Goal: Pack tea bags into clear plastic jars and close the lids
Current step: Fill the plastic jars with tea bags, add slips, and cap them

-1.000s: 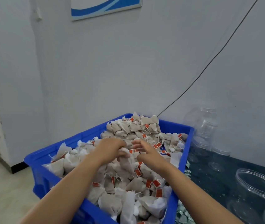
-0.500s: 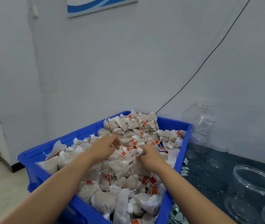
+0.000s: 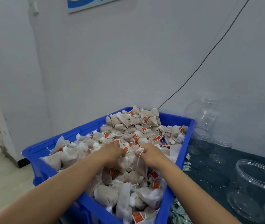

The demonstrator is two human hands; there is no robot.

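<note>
Blue crate heaped with bags; bags gripped by curled fingers of left hand and right hand, presumably for open jar right of crate.

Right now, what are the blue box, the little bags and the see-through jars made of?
The blue box looks like hard, slightly shiny plastic: smooth moulded walls. The little bags seem to be thin matte paper or mesh, crinkled, with strings and red paper tags. The jars look like clear glossy plastic; you see straight through them.
</note>
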